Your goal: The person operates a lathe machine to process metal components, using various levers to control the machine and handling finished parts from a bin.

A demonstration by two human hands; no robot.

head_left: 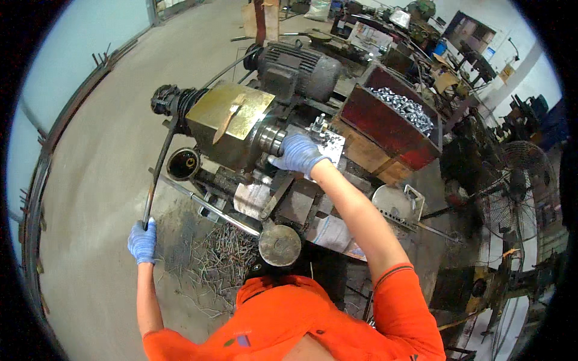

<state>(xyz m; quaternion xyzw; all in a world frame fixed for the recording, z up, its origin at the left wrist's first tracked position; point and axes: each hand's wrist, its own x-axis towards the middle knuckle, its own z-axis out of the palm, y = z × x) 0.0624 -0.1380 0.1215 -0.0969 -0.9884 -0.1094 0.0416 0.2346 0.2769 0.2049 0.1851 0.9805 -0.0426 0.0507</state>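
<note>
My left hand (pixel 142 242), in a blue knitted glove, is closed round the lower end of a long dark lever (pixel 159 157). The lever runs up to the pulley end of a small lathe-like machine. My right hand (pixel 299 154), gloved alike, is at the front of the machine's round steel chuck (pixel 270 138). Its fingers are curled in toward the chuck face, and whatever they pinch is hidden behind the glove. Behind the chuck is the headstock, with a brassy top plate (pixel 256 103); a wooden-handled tool (pixel 225 125) lies on it.
An electric motor (pixel 301 69) stands behind the headstock. To the right, a dark red bin (pixel 385 129) holds many small shiny metal parts (pixel 404 108). A round stool-like disc (pixel 280 245) and metal rod (pixel 223 213) are close to me. Metal scraps (pixel 226 256) litter the floor; a fan (pixel 516 189) stands right.
</note>
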